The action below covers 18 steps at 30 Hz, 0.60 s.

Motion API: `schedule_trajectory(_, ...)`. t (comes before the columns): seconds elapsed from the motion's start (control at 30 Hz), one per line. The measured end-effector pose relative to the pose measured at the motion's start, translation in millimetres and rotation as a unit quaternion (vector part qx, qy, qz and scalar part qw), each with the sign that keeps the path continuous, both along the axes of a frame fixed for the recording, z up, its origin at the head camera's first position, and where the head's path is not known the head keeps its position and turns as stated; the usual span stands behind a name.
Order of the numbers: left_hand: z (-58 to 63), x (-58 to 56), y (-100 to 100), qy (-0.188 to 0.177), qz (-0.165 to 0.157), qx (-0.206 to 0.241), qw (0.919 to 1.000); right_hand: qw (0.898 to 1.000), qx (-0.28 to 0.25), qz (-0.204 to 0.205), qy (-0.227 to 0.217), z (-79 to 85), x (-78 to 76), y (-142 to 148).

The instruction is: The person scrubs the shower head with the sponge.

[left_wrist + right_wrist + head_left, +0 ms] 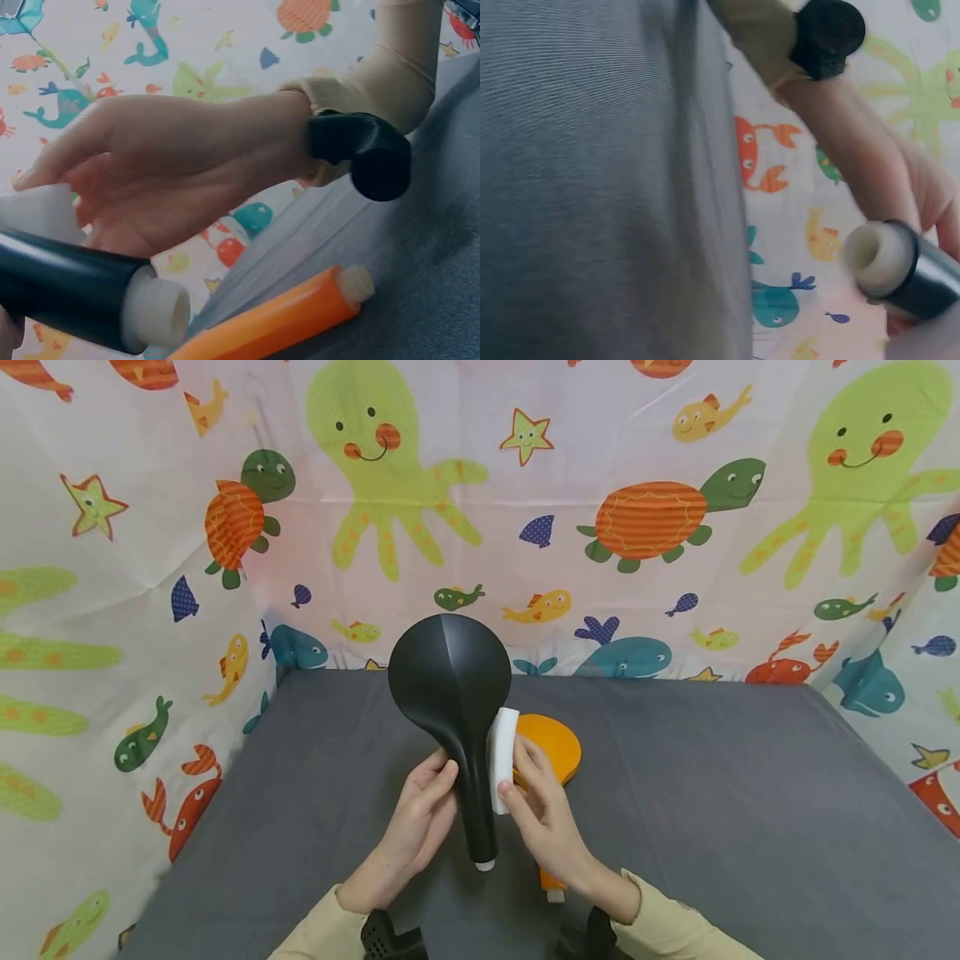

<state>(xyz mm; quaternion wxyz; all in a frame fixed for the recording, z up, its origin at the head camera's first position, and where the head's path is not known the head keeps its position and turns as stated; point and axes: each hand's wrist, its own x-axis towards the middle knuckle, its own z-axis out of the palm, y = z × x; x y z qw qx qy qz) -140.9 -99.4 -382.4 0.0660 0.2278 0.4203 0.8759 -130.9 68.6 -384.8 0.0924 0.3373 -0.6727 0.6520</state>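
Note:
A black handheld shower head [450, 672] with a white connector end stands nearly upright above the table in the head view. My left hand [420, 814] grips its handle from the left side. In my right hand [551, 822] is a white block, sponge-like in look [503, 760], pinched between thumb and fingers along the handle's right side. Whether the block touches the handle is hard to tell. Behind the right hand lies an orange shower head [555, 743], partly hidden. The left wrist view shows the black handle's white end [161, 309] close up.
Grey cloth covers the table [712, 827]. A curtain printed with sea animals [570, 477] rises behind it and along both sides. In the left wrist view the orange handle [277, 315] lies on the cloth.

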Motion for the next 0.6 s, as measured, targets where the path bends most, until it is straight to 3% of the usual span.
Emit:
schedule_trajectory(0.13, 4.5, -1.6, -5, -0.009, 0.031, 0.015, 0.9993, 0.998, 0.039, 0.046, 0.033, -10.8, 10.7, 2)
schedule_trajectory(0.23, 9.1, -4.7, -11, -0.021, 0.052, 0.029, 0.998, 0.994, 0.094, 0.048, 0.043, -18.3, 23.9, 6)
schedule_trajectory(0.37, 11.9, -11.1, -18, -0.037, 0.069, 0.033, 0.9964, 0.987, 0.148, 0.041, 0.056, -15.7, 39.7, 12)
schedule_trajectory(0.5, 3.9, -16.5, -19, -0.053, 0.087, 0.009, 0.9947, 0.98, 0.182, 0.046, 0.064, -21.5, 43.3, 22)
schedule_trajectory(0.6, -6.0, -18.2, -17, -0.079, 0.09, -0.019, 0.9926, 0.978, 0.203, 0.025, 0.046, -23.8, 42.1, 32)
